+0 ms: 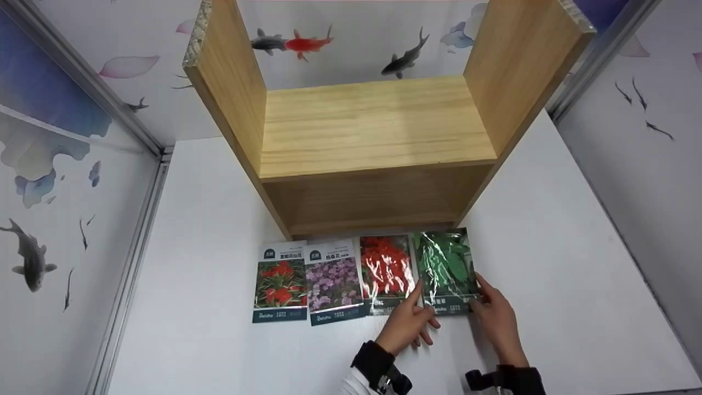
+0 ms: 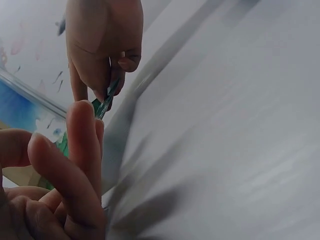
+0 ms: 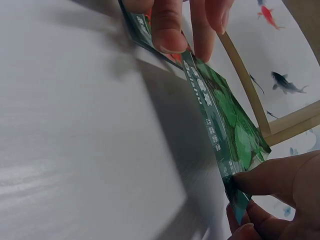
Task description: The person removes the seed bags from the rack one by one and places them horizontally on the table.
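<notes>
My right hand (image 1: pixel 496 321) pinches the lower right corner of a green leafy seed packet (image 1: pixel 447 260), thumb on its printed face and fingers behind, as the right wrist view shows. The packet tilts up from the table in that view. At its lower left edge is my left hand (image 1: pixel 406 326), index finger extended along the side and the other fingers loosely spread. Left of it lies a red-flowered seed packet (image 1: pixel 386 269), then a purple-flowered packet (image 1: pixel 334 282) and a packet with red blooms among green leaves (image 1: pixel 279 282), all in a row.
A wooden shelf unit (image 1: pixel 373 126) with two side boards and a middle board stands right behind the packets. The white table (image 1: pixel 192 274) extends to both sides, between walls (image 1: pixel 625 126) printed with fish and petals.
</notes>
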A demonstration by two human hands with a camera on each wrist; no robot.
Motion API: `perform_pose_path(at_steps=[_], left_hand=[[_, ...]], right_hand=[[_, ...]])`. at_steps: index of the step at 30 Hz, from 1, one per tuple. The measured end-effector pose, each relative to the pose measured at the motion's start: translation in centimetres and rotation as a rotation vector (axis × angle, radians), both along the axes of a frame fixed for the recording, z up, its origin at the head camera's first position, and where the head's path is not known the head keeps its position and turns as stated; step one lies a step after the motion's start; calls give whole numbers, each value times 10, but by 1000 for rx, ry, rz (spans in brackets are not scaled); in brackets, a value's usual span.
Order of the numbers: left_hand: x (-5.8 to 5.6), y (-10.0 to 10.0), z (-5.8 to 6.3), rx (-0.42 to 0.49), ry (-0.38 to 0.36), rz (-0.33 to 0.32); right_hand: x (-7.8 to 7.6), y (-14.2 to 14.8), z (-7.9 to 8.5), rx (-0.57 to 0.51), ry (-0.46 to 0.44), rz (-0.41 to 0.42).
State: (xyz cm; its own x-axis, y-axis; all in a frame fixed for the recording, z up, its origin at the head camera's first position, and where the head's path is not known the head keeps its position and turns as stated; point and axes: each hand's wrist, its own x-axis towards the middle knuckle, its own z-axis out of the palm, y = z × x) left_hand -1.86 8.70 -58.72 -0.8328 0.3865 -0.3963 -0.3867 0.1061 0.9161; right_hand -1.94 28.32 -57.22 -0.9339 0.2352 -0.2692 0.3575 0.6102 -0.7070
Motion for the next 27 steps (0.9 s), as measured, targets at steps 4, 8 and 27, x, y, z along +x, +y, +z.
perform_pose_path(at_steps=[4,8,27], left_hand=[[0,0,-2,2,-15,4],[0,0,-2,-6,-31,17],[-1,1,0,-67,-48,13]], right_hand=[[-1,-1,-2,35,10,8],[-2,-2,-5,56,22,13],[-3,-4,-9,118,7,54]])
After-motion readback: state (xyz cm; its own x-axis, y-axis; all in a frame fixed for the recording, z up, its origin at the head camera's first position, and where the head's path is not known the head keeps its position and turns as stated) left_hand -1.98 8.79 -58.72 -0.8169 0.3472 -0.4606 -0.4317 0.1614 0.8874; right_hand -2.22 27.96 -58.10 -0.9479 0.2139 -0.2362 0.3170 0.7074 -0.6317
